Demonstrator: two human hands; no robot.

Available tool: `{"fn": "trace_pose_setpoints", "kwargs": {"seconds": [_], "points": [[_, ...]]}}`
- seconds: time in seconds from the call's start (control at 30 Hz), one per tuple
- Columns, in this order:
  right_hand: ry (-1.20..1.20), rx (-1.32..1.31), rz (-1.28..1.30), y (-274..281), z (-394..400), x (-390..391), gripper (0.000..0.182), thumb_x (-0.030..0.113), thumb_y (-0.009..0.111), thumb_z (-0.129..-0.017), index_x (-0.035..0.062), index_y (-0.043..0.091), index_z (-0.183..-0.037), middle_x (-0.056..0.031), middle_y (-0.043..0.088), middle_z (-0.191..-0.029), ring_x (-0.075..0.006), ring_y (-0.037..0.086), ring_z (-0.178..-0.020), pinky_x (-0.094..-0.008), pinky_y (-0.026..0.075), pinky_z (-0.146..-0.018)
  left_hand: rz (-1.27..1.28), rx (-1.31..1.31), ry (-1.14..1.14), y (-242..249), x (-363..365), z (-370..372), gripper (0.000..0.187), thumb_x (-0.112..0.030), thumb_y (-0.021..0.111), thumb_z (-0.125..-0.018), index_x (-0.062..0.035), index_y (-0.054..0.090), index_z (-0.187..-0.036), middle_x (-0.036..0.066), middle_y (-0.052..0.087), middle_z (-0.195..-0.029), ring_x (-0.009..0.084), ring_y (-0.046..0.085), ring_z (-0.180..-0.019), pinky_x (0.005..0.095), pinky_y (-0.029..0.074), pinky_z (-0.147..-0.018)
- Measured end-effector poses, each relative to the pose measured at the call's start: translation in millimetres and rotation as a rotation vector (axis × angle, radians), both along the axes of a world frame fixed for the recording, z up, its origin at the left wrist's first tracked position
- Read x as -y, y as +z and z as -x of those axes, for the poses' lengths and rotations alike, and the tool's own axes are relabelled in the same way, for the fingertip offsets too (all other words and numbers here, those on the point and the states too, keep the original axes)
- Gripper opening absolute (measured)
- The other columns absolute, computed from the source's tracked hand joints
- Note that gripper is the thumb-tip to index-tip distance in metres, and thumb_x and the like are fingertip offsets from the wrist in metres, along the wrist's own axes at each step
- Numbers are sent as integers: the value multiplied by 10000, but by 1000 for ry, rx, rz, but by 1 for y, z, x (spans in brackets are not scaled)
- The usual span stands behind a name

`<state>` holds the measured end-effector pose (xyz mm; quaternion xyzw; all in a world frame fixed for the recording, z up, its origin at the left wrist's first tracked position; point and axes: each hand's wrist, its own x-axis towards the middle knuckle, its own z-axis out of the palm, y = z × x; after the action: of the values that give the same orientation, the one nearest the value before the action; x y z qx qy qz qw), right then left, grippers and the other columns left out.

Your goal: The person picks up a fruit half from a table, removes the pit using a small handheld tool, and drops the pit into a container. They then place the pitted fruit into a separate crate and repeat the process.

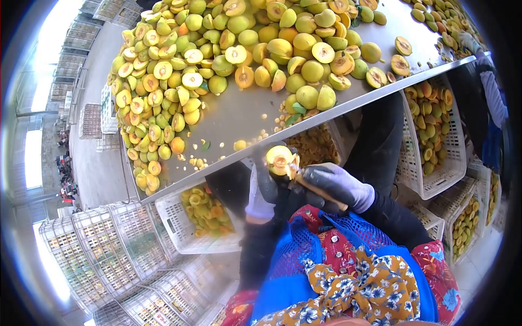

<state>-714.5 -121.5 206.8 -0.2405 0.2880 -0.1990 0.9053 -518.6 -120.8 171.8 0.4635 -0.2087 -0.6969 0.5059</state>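
Note:
My left hand [264, 182], in a grey-palmed work glove, is closed around a peach half [279, 158] with its cut face up. My right hand [336, 186], gloved alike, grips a wooden-handled tool [327, 199] whose handle end sticks out below the fingers. The tool's working end meets the peach's edge, where torn flesh shows; its exact shape cannot be made out. Both hands are held in front of my apron, just below the metal table's edge [239, 156]. Past that edge lies a large heap of peaches [217, 65], many halved.
A white crate [182, 237] with fruit pieces stands at lower left, beside stacked crates [103, 239]. Another crate [426, 187] of halves sits under the table at right. Pit and flesh scraps [198, 162] lie along the edge. A co-worker's arm [492, 89] is at far right.

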Motion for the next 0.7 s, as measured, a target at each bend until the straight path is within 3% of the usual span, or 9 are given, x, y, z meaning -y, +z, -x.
{"fn": "trace_pose_setpoints", "kwargs": {"seconds": [0.07, 0.13, 0.33, 0.37, 0.43, 0.5, 0.6, 0.67, 0.7], "points": [[-160, -120, 23, -20, -6, -7, 418, 401, 486, -1017, 2, 608, -1006, -16, 562, -681, -64, 468, -415, -195, 356, -368, 2, -68, -15, 6, -8, 2, 442, -429, 449, -1029, -34, 515, -1217, 97, 609, -1073, 156, 620, -912, 265, 517, -772], [-176, -80, 389, -29, -5, -9, 421, 407, 490, -1014, 4, 611, -987, -12, 566, -684, -74, 495, -455, -209, 390, -414, 4, -3, -64, 2, -13, -2, 385, -307, 554, -993, -28, 495, -1251, 117, 600, -1140, 174, 618, -988, 294, 522, -844], [-100, -111, 372, -12, 1, -11, 392, 369, 497, -1015, -9, 589, -972, -44, 572, -725, -129, 575, -646, -292, 452, -596, 65, 259, -133, 16, -22, 8, 349, -169, 606, -930, -20, 512, -1231, 115, 615, -1095, 170, 611, -969, 270, 496, -862], [-98, -173, 423, -13, 0, -12, 378, 355, 498, -1014, -10, 583, -963, -59, 570, -725, -146, 586, -657, -306, 456, -601, 97, 332, -151, 14, -23, 7, 374, -266, 572, -970, -41, 501, -1260, 127, 631, -1094, 187, 624, -979, 295, 513, -870], [-77, -360, 511, -13, -4, -12, 346, 320, 500, -1012, -11, 569, -942, -98, 569, -714, -191, 610, -657, -333, 464, -593, 10, -15, -45, 0, -25, 5, 409, -339, 554, -986, -56, 494, -1275, 105, 626, -1079, 157, 623, -938, 256, 515, -765], [-203, -566, 1010, -32, -12, -17, 288, 265, 521, -994, -21, 532, -963, -196, 572, -672, -333, 634, -635, -421, 472, -549, -92, -178, 24, -15, -26, -1, 449, -435, 487, -1009, -63, 495, -1259, 94, 634, -1048, 136, 629, -882, 215, 491, -661], [5, -842, 1144, -24, -16, -24, 288, 242, 537, -978, -40, 493, -1025, -243, 573, -661, -410, 608, -620, -482, 461, -533, -53, -101, -11, -13, -26, 0, 436, -421, 481, -1015, -47, 493, -1240, 98, 646, -1013, 152, 639, -863, 242, 517, -695], [29, -840, 1155, -23, -19, -23, 326, 258, 545, -977, -48, 469, -1061, -226, 577, -642, -402, 608, -595, -497, 451, -528, 248, 391, -46, -28, -28, 6, 420, -403, 482, -1021, -24, 503, -1202, 107, 653, -979, 168, 646, -859, 283, 538, -751], [26, -841, 1157, -25, -21, -23, 325, 256, 547, -976, -50, 470, -1056, -225, 576, -634, -405, 607, -588, -498, 450, -526, 269, 446, -55, -30, -30, 5, 397, -377, 476, -1027, -18, 511, -1191, 109, 652, -971, 172, 646, -862, 292, 540, -765]]}}
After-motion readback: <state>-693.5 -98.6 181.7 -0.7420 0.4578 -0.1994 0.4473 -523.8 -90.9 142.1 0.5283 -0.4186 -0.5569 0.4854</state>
